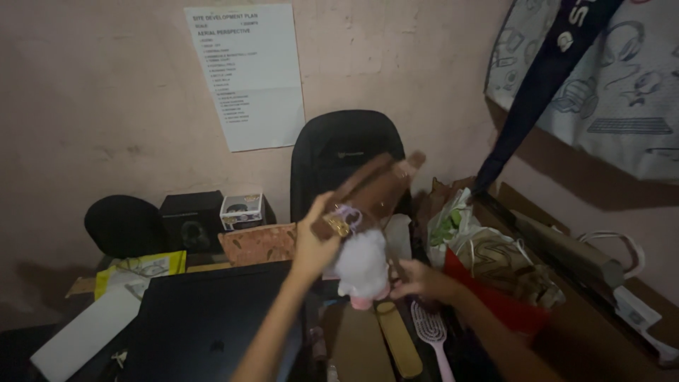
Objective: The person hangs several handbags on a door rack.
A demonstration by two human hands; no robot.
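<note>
My left hand (pixel 315 244) is raised over the desk and grips a brown strap-like bag (pixel 371 191), blurred from motion. A purple and gold charm and a fluffy white pompom toy (pixel 363 265) hang from the bag. My right hand (pixel 417 281) is lower, just right of the white toy, with fingertips touching its pink underside. Whether it grips the toy is unclear.
A closed black laptop (pixel 205 318) lies at the front left. A pink hairbrush (pixel 433 336) and a tan flat strip (pixel 397 339) lie below my right hand. A black backpack (pixel 339 155) leans on the wall. A red bag (pixel 506 301) with wrapped things stands at right.
</note>
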